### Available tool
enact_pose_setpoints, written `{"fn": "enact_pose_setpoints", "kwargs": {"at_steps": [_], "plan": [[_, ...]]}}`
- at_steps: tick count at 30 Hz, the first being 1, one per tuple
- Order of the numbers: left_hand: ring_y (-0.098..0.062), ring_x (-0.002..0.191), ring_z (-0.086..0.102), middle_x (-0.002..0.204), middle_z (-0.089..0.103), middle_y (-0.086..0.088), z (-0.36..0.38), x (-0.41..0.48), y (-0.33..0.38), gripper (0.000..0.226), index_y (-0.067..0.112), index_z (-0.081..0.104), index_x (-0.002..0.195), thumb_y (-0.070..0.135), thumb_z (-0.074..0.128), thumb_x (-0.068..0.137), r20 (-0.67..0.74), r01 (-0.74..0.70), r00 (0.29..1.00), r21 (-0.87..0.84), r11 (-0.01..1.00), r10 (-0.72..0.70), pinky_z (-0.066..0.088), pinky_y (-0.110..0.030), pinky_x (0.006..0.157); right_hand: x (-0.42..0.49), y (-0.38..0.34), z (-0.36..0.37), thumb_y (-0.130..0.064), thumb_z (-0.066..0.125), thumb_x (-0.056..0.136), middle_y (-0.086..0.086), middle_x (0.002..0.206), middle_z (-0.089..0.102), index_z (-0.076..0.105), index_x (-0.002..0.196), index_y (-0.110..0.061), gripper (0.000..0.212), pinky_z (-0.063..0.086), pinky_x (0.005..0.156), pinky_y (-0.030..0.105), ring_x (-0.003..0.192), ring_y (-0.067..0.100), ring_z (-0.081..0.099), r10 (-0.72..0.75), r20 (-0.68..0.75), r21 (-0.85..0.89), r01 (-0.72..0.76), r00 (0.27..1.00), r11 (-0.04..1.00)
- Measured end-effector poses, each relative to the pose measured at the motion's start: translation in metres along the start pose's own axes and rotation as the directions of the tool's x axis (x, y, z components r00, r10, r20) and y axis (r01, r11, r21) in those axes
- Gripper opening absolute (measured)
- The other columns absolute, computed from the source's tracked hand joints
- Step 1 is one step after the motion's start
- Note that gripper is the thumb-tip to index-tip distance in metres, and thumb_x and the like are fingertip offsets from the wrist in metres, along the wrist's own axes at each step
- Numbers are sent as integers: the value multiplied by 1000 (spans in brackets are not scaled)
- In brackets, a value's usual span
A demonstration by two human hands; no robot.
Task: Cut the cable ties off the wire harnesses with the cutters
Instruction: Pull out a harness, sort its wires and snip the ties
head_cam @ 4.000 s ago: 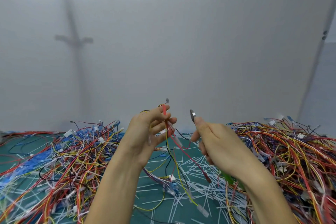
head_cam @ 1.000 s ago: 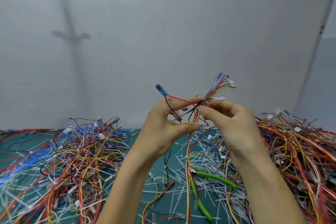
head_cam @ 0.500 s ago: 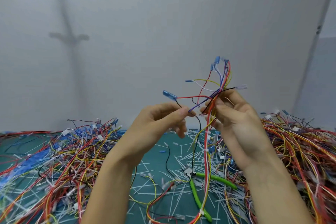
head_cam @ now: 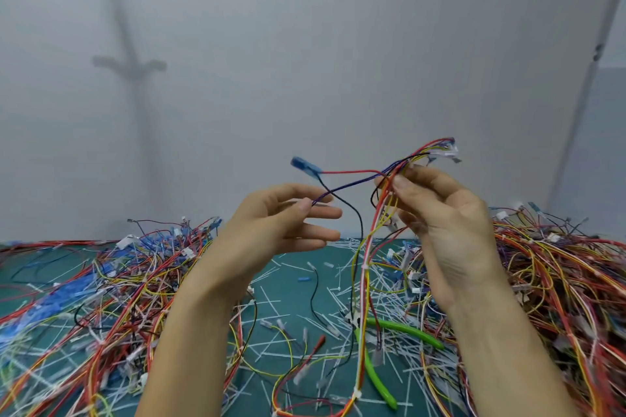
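Your teal cutting mat carried two heaps of red, yellow and blue loose wiring: the left heap along its left edge and the right heap along its right edge. Both of your hands were raised over the middle. Your right hand had its fingers curled round the upper end of one multicoloured wire harness, which hung down to the mat's near edge. Your left hand pinched the harness's dark blue strand between thumb and forefinger, the other fingers loosely straight. One pair of green-handled cutters lay on the mat below your right wrist, in neither hand.

You seemed to be spreading strands to expose ties. Draw gently, keep the bundle taut, and cut clear of the insulation.

I counted two white cable ties on the hanging run, the upper tie and the lower tie, and one blue connector.
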State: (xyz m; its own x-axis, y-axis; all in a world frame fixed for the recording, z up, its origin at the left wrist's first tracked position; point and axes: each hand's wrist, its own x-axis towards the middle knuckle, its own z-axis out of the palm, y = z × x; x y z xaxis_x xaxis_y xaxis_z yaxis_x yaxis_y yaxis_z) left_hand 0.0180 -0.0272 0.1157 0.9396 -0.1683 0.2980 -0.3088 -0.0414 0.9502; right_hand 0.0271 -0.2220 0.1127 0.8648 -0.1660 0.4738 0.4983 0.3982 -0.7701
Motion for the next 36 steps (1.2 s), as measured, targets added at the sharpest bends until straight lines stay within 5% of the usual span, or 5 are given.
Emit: {"fn": "enact_pose_setpoints", "kwargs": {"at_steps": [6, 10, 13, 25, 36], "plan": [[6, 110, 60, 116, 69, 15, 5, -2, 4, 28, 29, 65, 115, 10, 53, 99, -4, -4, 1000, 253, 968, 5, 45, -19, 93, -1, -1, 0, -3, 75, 79, -4, 70, 74, 71, 82, -16, 14, 50, 61, 11, 66, 5, 68, -68, -55, -148, 60, 996, 987], [-8, 89, 63, 94, 71, 8, 13, 2, 10, 14, 28, 69, 93, 16, 64, 89, -241, -69, 964, 172, 983, 110, 49, -35, 91, -2, 1, 1, -7, 80, 77, -5, 71, 75, 74, 81, -19, 14, 50, 65, 10, 68, 4, 69, -119, -81, -245, 96, 990, 965], [-9, 70, 63, 72, 70, 4, 14, -1, 12, 15, 16, 73, 80, 28, 71, 72, -110, -62, 991, 134, 989, 77, 50, -30, 80, -3, 2, 3, -12, 81, 77, -9, 75, 76, 74, 82, -23, 13, 50, 66, 8, 73, 2, 72, -158, -85, -320, 123, 984, 939], [-10, 60, 63, 74, 74, -8, 15, -2, 7, 15, 13, 78, 94, 11, 77, 80, -7, -85, 996, 113, 990, 86, 46, -13, 53, -5, 1, 10, -6, 45, 101, -11, 94, 76, 73, 98, -27, 35, 48, 73, 9, 88, -5, 65, -61, 110, -413, 101, 992, 905], [-11, 75, 63, 90, 77, 1, 5, -2, 7, 10, 19, 78, 85, 19, 69, 81, -98, -106, 989, 46, 993, 110, 52, -21, 69, -2, 6, -2, -18, 72, 87, -9, 67, 71, 76, 80, -23, 9, 41, 50, 8, 55, -2, 59, -35, 53, -538, 58, 998, 841]]}}
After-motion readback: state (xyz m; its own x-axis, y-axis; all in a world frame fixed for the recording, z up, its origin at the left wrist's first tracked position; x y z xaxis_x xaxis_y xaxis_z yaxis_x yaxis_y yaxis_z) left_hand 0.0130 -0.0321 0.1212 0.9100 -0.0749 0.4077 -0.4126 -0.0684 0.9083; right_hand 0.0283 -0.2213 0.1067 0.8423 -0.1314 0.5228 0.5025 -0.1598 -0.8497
